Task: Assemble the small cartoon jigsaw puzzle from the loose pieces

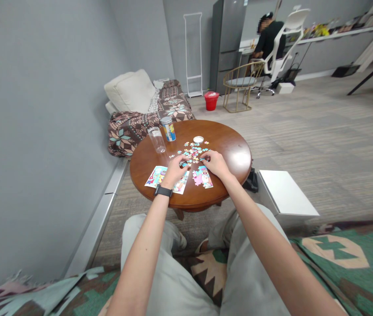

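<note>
Presently, the left hand (174,170) is half open above the tabletop (227,136), its thumb and forefinger bent with a gap between them, at the near left edge of the loose puzzle pieces (194,151). The right hand (216,164) is curled more closely, its fingertips at the right edge of these same pieces; whether it pinches one of them, I cannot tell. A dark wristband (163,190) is around the left wrist. Between the two hands, slightly nearer to the person, lies a joined puzzle section (202,177) in pink, white and blue. A printed picture sheet (153,175) lies partly under the left hand. Beyond the pieces rests a round white lid (198,139). Farther to the left, a see-through jar (157,141) is just beside a can (169,131) with a grey cover, which hides its content. The can bears a blue and yellow label, but its writing is too small to be read. On the floor behind the tabletop stands a red bucket (211,102), with something whitish at its rim.
</note>
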A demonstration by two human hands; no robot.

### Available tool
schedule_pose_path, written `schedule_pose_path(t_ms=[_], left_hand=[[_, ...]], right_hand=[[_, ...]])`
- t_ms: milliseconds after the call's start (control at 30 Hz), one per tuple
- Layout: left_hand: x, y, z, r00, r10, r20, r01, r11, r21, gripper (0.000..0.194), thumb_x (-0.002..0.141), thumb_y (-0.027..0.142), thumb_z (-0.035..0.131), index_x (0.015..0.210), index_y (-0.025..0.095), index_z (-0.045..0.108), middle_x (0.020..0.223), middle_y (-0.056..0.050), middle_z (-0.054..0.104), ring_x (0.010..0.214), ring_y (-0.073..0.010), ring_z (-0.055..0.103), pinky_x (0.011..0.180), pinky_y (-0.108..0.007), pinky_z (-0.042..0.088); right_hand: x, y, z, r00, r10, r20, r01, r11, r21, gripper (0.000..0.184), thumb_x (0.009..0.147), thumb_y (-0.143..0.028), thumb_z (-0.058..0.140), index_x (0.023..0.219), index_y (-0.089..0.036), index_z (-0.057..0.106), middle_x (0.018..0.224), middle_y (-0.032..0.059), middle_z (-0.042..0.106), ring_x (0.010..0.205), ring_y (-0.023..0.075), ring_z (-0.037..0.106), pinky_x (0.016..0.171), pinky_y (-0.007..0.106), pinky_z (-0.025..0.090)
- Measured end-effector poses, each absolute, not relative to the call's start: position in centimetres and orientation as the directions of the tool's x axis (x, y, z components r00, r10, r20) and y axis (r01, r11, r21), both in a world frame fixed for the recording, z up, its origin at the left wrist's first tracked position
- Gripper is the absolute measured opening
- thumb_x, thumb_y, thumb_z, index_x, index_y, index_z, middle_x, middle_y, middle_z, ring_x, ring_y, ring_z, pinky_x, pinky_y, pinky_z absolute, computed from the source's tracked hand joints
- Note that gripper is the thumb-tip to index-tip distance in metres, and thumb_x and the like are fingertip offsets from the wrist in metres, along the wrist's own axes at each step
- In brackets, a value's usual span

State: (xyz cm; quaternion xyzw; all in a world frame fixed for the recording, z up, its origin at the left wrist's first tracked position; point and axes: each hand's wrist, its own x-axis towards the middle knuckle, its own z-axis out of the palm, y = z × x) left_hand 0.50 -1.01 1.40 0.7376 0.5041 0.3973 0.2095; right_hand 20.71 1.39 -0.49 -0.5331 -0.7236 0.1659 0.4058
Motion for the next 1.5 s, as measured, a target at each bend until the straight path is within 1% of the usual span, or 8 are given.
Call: schedule_pose_path(t_ms=[167, 300, 433, 633, 967, 1067, 1200, 1500], left_hand=[[0.4, -0.86, 1.09, 0.159, 0.932, 0.326, 0.61, -0.352, 0.71, 0.017, 0.077, 0.014, 0.064, 0.092, 0.019, 0.071, 0.1, -0.005, 0.076, 0.094, -0.0211, 0.069, 0.093, -0.035, 0.053], [0.36, -0.79, 0.95, 0.164, 0.928, 0.335, 0.606, -0.362, 0.708, 0.017, 0.077, 0.013, 0.064, 0.091, 0.019, 0.072, 0.101, -0.005, 0.077, 0.097, -0.0217, 0.07, 0.094, -0.035, 0.053], [0.43, -0.76, 0.98, 0.158, 0.932, 0.327, 0.616, -0.352, 0.705, 0.016, 0.078, 0.012, 0.064, 0.09, 0.019, 0.072, 0.102, -0.005, 0.077, 0.1, -0.0225, 0.069, 0.095, -0.036, 0.053], [0.46, -0.76, 1.03, 0.149, 0.917, 0.37, 0.634, -0.375, 0.676, 0.015, 0.075, 0.011, 0.065, 0.088, 0.018, 0.069, 0.096, -0.005, 0.074, 0.095, -0.0214, 0.068, 0.093, -0.036, 0.053], [0.19, -0.6, 0.73, 0.145, 0.915, 0.376, 0.656, -0.374, 0.656, 0.027, 0.072, 0.001, 0.053, 0.086, 0.019, 0.067, 0.097, -0.006, 0.073, 0.096, -0.022, 0.065, 0.095, -0.039, 0.051], [0.24, -0.82, 0.89, 0.158, 0.915, 0.371, 0.646, -0.38, 0.662, 0.026, 0.072, 0.003, 0.055, 0.087, 0.019, 0.069, 0.095, -0.005, 0.073, 0.093, -0.0217, 0.066, 0.094, -0.04, 0.052], [0.39, -1.1, 1.13, 0.176, 0.915, 0.364, 0.631, -0.389, 0.672, 0.025, 0.072, 0.005, 0.058, 0.088, 0.021, 0.071, 0.094, -0.003, 0.075, 0.088, -0.0206, 0.067, 0.1, -0.043, 0.051], [0.44, -0.96, 1.14, 0.203, 0.909, 0.363, 0.636, -0.404, 0.657, 0.017, 0.077, 0.008, 0.064, 0.085, 0.021, 0.071, 0.094, -0.003, 0.076, 0.09, -0.0217, 0.069, 0.106, -0.049, 0.048]], right_hand=[[20.78, 1.48, -0.5, -0.097, 0.91, 0.403, 0.617, 0.373, -0.693, 0.017, 0.078, -0.009, 0.064, 0.083, -0.021, 0.075, 0.09, 0.0034, 0.073, 0.086, 0.0197, 0.064, 0.091, 0.036, 0.05], [20.73, 1.49, -0.59, -0.09, 0.901, 0.424, 0.609, 0.386, -0.692, 0.018, 0.078, -0.008, 0.063, 0.083, -0.021, 0.074, 0.094, 0.0039, 0.072, 0.088, 0.0194, 0.063, 0.093, 0.036, 0.049], [20.63, 1.48, -0.57, -0.087, 0.911, 0.404, 0.599, 0.372, -0.709, 0.021, 0.078, -0.006, 0.061, 0.083, -0.022, 0.074, 0.09, 0.0033, 0.073, 0.087, 0.0194, 0.064, 0.093, 0.036, 0.05], [20.67, 1.63, -0.71, -0.087, 0.914, 0.396, 0.589, 0.368, -0.72, 0.022, 0.077, -0.006, 0.06, 0.084, -0.021, 0.075, 0.089, 0.003, 0.072, 0.086, 0.0185, 0.064, 0.092, 0.035, 0.051], [20.95, 1.72, -1.07, -0.028, 0.9, 0.434, 0.581, 0.368, -0.726, 0.027, 0.075, -0.005, 0.051, 0.081, -0.02, 0.073, 0.094, 0.0045, 0.066, 0.079, 0.0167, 0.061, 0.086, 0.033, 0.052], [21.09, 1.88, -1.19, 0.014, 0.888, 0.46, 0.567, 0.372, -0.735, 0.029, 0.076, -0.005, 0.048, 0.082, -0.021, 0.073, 0.094, 0.0052, 0.065, 0.084, 0.0185, 0.062, 0.09, 0.035, 0.052], [21.21, 2.05, -1.26, 0.07, 0.883, 0.464, 0.545, 0.356, -0.759, 0.03, 0.075, -0.005, 0.046, 0.082, -0.021, 0.072, 0.093, 0.006, 0.066, 0.088, 0.0208, 0.063, 0.09, 0.037, 0.053], [20.81, 1.8, -1.11, -0.02, 0.909, 0.415, 0.603, 0.342, -0.72, 0.028, 0.073, -0.004, 0.055, 0.086, -0.019, 0.074, 0.09, 0.005, 0.071, 0.085, 0.0198, 0.066, 0.093, 0.035, 0.052]])
